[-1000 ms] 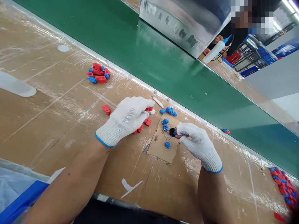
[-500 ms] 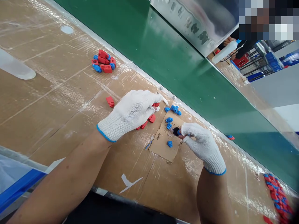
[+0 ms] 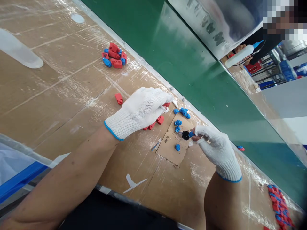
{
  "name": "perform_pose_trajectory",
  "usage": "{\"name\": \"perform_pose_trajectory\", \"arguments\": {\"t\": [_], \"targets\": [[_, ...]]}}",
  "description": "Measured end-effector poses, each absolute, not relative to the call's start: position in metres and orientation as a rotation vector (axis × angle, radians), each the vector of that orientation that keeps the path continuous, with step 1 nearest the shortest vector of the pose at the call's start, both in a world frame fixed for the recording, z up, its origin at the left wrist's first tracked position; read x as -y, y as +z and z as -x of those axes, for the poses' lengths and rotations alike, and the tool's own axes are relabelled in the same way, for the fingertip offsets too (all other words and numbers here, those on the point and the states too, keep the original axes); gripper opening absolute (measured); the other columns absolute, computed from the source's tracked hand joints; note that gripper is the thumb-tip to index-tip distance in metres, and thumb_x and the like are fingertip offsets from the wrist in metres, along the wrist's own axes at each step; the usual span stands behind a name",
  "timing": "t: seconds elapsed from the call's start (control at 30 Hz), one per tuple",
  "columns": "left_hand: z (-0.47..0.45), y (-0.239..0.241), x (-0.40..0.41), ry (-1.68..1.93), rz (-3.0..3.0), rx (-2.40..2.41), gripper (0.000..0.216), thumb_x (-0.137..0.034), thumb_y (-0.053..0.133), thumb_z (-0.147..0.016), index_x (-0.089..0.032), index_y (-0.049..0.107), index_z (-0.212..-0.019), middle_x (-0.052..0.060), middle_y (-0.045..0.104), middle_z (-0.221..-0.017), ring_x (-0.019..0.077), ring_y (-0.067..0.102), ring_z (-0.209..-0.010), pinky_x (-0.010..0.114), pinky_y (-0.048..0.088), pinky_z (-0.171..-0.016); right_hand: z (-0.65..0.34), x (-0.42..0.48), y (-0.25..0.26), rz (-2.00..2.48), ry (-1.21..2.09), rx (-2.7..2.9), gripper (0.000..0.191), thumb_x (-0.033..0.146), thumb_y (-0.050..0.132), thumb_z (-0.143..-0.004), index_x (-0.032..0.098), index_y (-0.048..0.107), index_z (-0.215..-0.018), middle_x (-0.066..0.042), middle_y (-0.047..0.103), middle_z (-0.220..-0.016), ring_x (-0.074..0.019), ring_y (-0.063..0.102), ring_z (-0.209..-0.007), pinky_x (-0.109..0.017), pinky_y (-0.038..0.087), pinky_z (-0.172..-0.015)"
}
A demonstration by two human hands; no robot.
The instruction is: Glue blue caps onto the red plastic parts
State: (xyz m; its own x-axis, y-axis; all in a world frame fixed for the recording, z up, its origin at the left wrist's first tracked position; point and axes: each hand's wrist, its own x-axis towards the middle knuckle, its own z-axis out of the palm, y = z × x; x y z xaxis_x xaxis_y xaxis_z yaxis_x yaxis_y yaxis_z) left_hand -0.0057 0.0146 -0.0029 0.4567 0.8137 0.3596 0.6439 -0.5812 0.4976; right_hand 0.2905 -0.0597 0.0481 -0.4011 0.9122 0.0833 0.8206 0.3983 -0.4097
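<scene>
My left hand, in a white glove with bare fingertips, is closed on a small red plastic piece, mostly hidden by the fingers. More red pieces lie just below it. My right hand, gloved the same way, pinches a small blue piece against a small round container with dark contents; whether the piece dips inside I cannot tell. Several blue pieces rest on the stained cardboard sheet beneath, and others sit at its far edge.
A red-and-blue pile lies at the upper left, a larger one at the lower right. A green panel borders the table's far side. A slim blue tool lies by the cardboard. Beyond, another person's hand is near a white bottle.
The whole view has shifted slightly. Both hands keep their holds; the right hand has drawn back a little to the right, so more of the blue piece shows.
</scene>
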Motion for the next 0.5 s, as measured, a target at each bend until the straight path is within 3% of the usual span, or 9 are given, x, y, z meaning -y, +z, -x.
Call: {"name": "perform_pose_trajectory", "arguments": {"t": [0.23, 0.5], "targets": [[0.0043, -0.0030, -0.0164, 0.863, -2.416, -1.261, 0.021, -0.014, 0.055, -0.093, -0.021, 0.071, -0.104, 0.002, 0.074, -0.099, 0.0220, 0.070, -0.095, 0.037, 0.051, -0.086, -0.2895, 0.0562, 0.0506, 1.595, 0.528, 2.391, 0.018, 0.014, 0.056, -0.093, 0.025, 0.069, -0.087, 0.001, 0.069, -0.073, -0.0160, 0.062, -0.068, -0.030, 0.050, -0.068], [0.0042, -0.0090, -0.0173, 0.866, -2.437, -1.278, 0.025, -0.015, 0.054, -0.093, -0.022, 0.071, -0.109, 0.002, 0.073, -0.099, 0.0228, 0.070, -0.097, 0.038, 0.051, -0.088, -0.2901, 0.0537, 0.0500, 1.528, 0.553, 2.430, 0.023, 0.008, 0.053, -0.089, 0.024, 0.069, -0.088, 0.002, 0.071, -0.075, -0.0152, 0.065, -0.070, -0.030, 0.049, -0.069]]}}
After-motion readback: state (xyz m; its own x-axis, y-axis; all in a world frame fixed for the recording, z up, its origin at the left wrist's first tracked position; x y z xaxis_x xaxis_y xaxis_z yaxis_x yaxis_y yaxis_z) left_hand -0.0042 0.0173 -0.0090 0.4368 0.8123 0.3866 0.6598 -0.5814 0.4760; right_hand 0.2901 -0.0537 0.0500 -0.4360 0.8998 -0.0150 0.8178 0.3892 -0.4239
